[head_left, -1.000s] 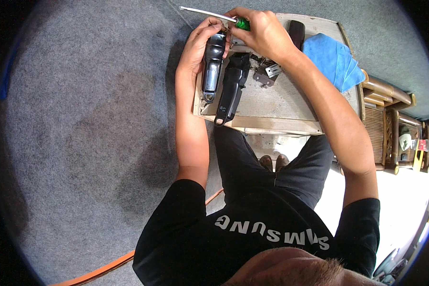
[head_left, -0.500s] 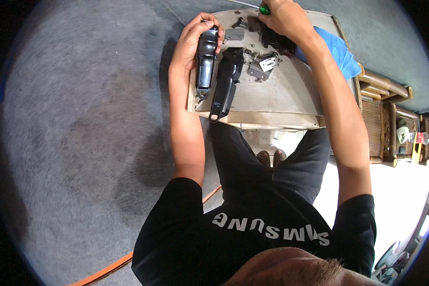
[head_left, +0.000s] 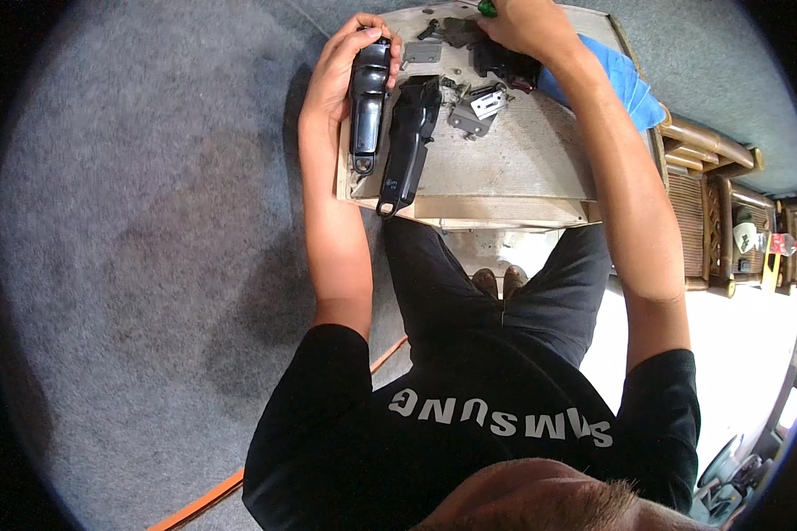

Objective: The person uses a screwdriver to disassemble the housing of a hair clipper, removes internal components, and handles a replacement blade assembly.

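My left hand (head_left: 341,66) is closed on a glossy black hair clipper (head_left: 369,102) at the left of a worn wooden board (head_left: 522,159). A second black clipper (head_left: 407,146) lies just right of it. Near the board's far edge, my right hand (head_left: 527,26) is closed on a green-handled screwdriver (head_left: 488,8), most of which is hidden or cut off. Below that hand lie dark parts (head_left: 496,62), partly covered by it. Grey metal plates (head_left: 467,119) with a silver blade piece (head_left: 489,104), small screws and another grey plate (head_left: 421,53) lie between the clippers and my right arm.
Blue cloths (head_left: 633,93) lie at the board's right, partly under my right arm. Bamboo furniture (head_left: 691,230) stands to the right, holding small items. An orange cord or strip (head_left: 195,500) runs over the grey carpet (head_left: 150,221). My legs are below the board.
My right hand has moved up and right, away from my left hand, with the screwdriver. The view has shifted slightly. My left hand keeps its hold on the clipper.
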The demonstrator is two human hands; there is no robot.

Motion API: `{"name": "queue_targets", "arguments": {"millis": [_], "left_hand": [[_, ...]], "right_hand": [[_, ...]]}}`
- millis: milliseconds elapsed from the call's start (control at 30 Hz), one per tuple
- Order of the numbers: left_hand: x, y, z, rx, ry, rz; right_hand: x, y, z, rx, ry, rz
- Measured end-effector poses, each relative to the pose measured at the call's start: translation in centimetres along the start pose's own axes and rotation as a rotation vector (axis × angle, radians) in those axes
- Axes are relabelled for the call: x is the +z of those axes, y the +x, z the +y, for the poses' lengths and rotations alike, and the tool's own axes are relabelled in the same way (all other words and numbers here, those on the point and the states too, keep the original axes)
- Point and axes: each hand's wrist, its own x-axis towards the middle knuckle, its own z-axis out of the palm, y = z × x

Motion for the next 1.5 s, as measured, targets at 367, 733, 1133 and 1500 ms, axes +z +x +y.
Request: {"name": "queue_targets", "arguments": {"millis": [367, 733, 1133, 1500], "left_hand": [[0.1, 0.2, 0.1, -0.024, -0.012, 0.001], [0.3, 0.1, 0.0, -0.005, -0.010, -0.006], [0.7, 0.2, 0.1, -0.002, -0.031, 0.038], [0.7, -0.1, 0.3, -0.010, 0.040, 0.014]], "right_hand": [[-4.6, -2.0, -0.7, -0.474, 0.531, -0.468], [-3.4, -2.7, -1.9, -0.507, 0.568, -0.598], [-1.7, -1.4, -0.7, -0.303, 0.699, -0.232], [-2.9, -1.7, -4.8, 0.050, 1.071, -0.238]]}}
